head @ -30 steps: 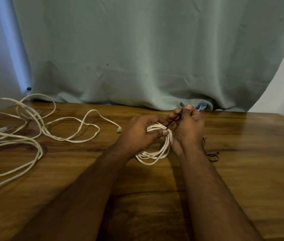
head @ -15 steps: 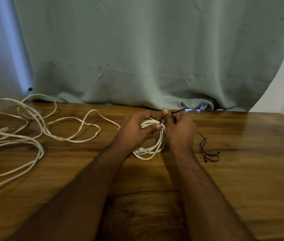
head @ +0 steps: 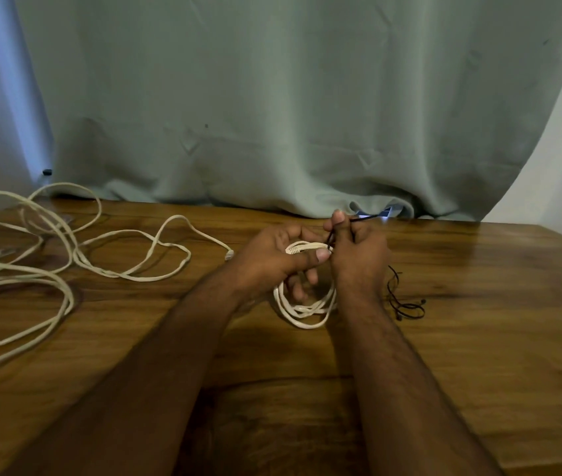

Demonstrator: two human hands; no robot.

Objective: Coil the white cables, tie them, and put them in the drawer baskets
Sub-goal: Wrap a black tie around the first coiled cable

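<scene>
Right hand (head: pixel 358 255) pinches a thin black tie (head: pixel 330 238) between thumb and fingertips, its free end poking out toward the curtain (head: pixel 290 108). Left hand (head: pixel 272 259) is curled around the top of the coiled white cable (head: pixel 302 309), thumb pressed over the bundled strands, the plug end showing just beside it. The coil's lower loops hang down to the wooden table (head: pixel 479 338) between the two wrists. The right hand hides part of the coil and where the tie wraps it. Just right of that wrist lie spare black ties (head: pixel 405 304) in a small tangle; how many, I cannot tell. To the left, well apart, sprawls a loose white cable (head: pixel 66 255), uncoiled; one or more, unclear. Compared with half a second ago, the tie's end now sticks out farther to the right.
</scene>
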